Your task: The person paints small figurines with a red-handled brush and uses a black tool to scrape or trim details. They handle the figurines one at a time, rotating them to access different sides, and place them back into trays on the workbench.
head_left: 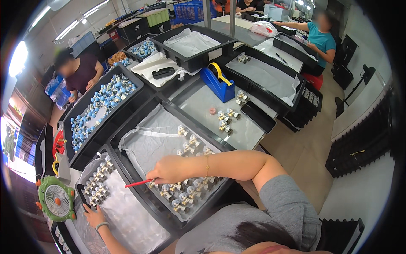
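My right hand [167, 170] is closed round a thin red stick, perhaps a brush or pen [136, 183], whose tip points left over the divide between two black trays. Beneath that arm, the middle tray [146, 201] holds rows of small figurines [185, 198] with clear domes and white-and-gold bodies on a white liner. My left hand [94, 216] rests at the left tray [158, 237], fingers apart, beside the nearest of its figurines [98, 192]. Whether a fingertip touches one, I cannot tell.
A green toy-shaped fan [56, 199] stands at far left. Beyond lie a tray of blue-and-white pieces [103, 99], a blue tape dispenser [219, 84], a black phone [258, 116] and more figurines [225, 122]. Two people [82, 74] [322, 38] work farther off.
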Demonstrator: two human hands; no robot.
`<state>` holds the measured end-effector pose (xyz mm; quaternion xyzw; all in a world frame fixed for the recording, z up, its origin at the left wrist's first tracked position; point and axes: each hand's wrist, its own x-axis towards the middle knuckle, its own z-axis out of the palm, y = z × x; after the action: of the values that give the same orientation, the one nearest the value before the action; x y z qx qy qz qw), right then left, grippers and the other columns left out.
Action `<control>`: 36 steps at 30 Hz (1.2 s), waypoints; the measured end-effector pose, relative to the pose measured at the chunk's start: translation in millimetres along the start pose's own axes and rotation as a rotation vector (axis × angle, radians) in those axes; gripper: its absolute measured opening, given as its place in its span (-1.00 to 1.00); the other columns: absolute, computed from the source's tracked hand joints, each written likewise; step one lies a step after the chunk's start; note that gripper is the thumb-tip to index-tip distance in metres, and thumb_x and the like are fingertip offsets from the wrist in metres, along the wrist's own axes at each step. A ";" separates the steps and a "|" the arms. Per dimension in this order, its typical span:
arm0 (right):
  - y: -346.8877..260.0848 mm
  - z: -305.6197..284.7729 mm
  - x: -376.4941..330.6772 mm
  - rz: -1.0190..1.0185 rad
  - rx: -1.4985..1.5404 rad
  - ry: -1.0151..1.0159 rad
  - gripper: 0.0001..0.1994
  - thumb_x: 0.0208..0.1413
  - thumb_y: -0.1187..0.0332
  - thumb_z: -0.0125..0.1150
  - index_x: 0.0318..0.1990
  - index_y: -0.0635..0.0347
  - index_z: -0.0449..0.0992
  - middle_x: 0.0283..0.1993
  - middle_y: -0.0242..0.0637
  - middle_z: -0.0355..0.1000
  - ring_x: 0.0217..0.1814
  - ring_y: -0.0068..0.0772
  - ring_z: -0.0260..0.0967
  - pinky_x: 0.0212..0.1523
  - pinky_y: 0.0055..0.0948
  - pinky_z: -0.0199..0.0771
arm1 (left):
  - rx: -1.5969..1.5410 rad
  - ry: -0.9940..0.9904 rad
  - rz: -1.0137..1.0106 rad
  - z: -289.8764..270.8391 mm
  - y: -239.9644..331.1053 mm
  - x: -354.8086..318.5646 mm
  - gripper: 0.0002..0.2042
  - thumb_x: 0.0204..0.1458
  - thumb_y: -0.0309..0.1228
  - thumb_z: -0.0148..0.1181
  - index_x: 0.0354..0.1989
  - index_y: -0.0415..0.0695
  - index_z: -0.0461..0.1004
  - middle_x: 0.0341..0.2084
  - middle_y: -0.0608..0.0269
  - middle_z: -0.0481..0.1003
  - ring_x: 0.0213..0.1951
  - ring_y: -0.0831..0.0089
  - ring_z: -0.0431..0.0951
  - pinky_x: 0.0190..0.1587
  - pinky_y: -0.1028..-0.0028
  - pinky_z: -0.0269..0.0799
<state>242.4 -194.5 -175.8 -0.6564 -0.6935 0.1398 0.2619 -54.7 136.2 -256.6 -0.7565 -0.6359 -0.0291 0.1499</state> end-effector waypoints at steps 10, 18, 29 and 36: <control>0.7 5.2 -2.3 0.059 0.006 -0.112 -0.81 -0.09 0.26 0.11 -0.32 0.11 0.45 -0.46 -0.22 0.42 -0.37 -0.12 0.38 -0.35 -0.22 0.36 | 0.014 0.025 0.006 -0.8 -1.7 -0.9 -0.29 -0.12 -0.04 0.05 0.21 0.23 -0.17 0.04 0.06 0.12 -0.11 0.03 0.32 -0.19 0.10 0.32; 5.2 7.1 -3.3 0.072 -0.021 -0.141 -0.82 -0.10 0.26 0.12 -0.36 0.13 0.45 -0.50 -0.18 0.41 -0.38 -0.10 0.39 -0.37 -0.21 0.37 | -0.001 -0.036 -0.004 -7.5 3.3 -2.6 -0.28 -0.14 -0.06 0.06 0.21 0.21 -0.16 0.04 0.06 0.12 -0.10 0.01 0.30 -0.16 0.10 0.30; 8.9 10.2 -4.7 0.036 0.003 -0.098 -0.84 -0.11 0.27 0.10 -0.43 0.16 0.42 -0.54 -0.14 0.39 -0.42 -0.06 0.36 -0.43 -0.14 0.32 | -0.001 -0.037 -0.009 -12.0 5.0 -4.8 -0.25 -0.17 -0.08 0.10 0.21 0.21 -0.17 0.06 0.05 0.10 -0.08 0.00 0.29 -0.15 0.07 0.29; 8.4 9.7 -3.4 0.105 -0.024 -0.160 -0.81 -0.14 0.27 0.15 -0.40 0.16 0.45 -0.48 -0.16 0.41 -0.35 -0.08 0.38 -0.35 -0.20 0.37 | 0.016 -0.025 -0.002 -9.3 5.8 -3.1 -0.24 -0.17 -0.09 0.12 0.21 0.22 -0.18 0.07 0.05 0.09 -0.07 0.01 0.29 -0.15 0.08 0.30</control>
<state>244.1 -195.6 -188.9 -0.6817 -0.6784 0.1972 0.1903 -48.3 129.9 -249.6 -0.7551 -0.6385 -0.0147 0.1480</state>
